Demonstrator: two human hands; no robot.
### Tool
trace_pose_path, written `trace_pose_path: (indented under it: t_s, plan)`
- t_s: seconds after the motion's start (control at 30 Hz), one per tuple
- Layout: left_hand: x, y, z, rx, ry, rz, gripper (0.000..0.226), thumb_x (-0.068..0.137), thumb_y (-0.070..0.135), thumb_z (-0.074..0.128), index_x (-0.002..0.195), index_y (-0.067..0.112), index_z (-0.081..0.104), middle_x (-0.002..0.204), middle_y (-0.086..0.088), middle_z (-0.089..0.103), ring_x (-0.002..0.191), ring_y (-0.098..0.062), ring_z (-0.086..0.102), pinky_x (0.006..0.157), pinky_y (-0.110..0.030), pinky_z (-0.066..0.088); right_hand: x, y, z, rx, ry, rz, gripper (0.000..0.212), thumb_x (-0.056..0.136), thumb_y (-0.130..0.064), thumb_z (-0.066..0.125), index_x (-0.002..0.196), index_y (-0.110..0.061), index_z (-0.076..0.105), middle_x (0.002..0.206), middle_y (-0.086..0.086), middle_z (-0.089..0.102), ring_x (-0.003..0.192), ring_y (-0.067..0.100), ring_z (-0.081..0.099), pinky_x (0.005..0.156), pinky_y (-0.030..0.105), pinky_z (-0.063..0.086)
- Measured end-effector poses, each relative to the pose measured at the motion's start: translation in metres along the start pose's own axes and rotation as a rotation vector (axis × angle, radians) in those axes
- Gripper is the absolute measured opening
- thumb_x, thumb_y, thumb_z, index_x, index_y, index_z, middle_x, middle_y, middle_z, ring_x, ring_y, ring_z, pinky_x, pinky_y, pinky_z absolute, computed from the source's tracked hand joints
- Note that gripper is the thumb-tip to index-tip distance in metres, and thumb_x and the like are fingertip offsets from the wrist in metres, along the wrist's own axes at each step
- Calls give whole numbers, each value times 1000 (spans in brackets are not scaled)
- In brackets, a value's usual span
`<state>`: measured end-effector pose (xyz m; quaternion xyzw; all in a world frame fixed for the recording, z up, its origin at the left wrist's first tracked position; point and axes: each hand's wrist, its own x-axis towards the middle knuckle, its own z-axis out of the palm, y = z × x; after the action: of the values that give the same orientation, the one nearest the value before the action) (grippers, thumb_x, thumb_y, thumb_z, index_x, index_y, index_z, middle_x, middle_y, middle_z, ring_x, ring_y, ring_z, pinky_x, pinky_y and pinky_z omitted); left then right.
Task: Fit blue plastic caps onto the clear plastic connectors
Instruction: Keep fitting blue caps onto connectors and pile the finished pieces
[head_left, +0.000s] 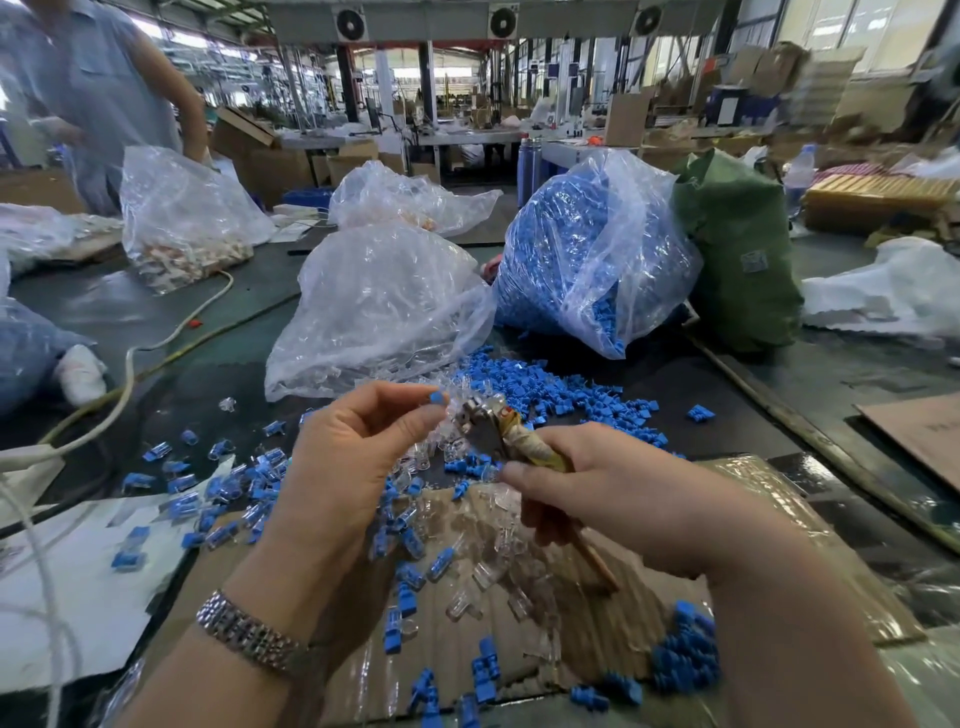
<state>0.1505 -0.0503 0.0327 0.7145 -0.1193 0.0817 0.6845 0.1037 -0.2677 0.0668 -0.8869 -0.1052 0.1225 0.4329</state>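
My left hand pinches a clear plastic connector with a blue cap on it between thumb and fingertips. My right hand grips a small tape-wrapped hammer by its handle, its metal head right beside the connector. Loose blue caps lie in a heap behind my hands. Clear connectors are scattered on the cardboard sheet below. Several capped connectors lie at the left.
A clear bag of connectors and a bag full of blue caps stand behind the heap. A green sack is to their right. A white cable runs along the left. Another person stands far left beside more bags.
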Motion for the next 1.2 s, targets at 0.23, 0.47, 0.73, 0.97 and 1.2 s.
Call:
trace_pose_path:
  t_s: [0.23,0.47,0.73,0.97,1.2]
  plan:
    - [1,0,-23,916,205,-10,11,92,25,66,84,33,66,83,8,65,70,-12,57,71,-32,46,18,19,0,-445,257,333,32,96,-50,59,87,-22,46,93,-1,56,83,18,56,69,36,45]
    - [-4,-4,-9,1145,48,50,6,94,36,60,94,42,59,93,15,41,97,-7,34,87,-38,28,28,27,13,-652,256,492,55,95,-62,54,122,-14,54,132,12,46,127,35,41,105,55,38]
    - [3,-29,16,1245,-195,151,34,103,36,43,134,44,57,127,23,54,123,-8,41,89,-34,19,45,8,29,-637,389,65,30,100,-46,55,124,-28,59,126,-4,52,124,22,41,103,51,31]
    - [7,-31,18,1241,-221,128,14,100,36,56,106,37,68,109,19,58,111,-11,45,79,-34,18,56,4,47,-763,230,-89,20,100,-28,54,115,-30,68,119,-5,57,119,23,40,99,50,27]
    - [6,-28,14,1196,-227,130,17,100,39,55,109,41,69,111,21,54,117,-9,44,90,-34,21,52,0,43,-692,236,-95,13,99,-30,58,101,-28,70,105,-6,67,109,21,51,101,46,33]
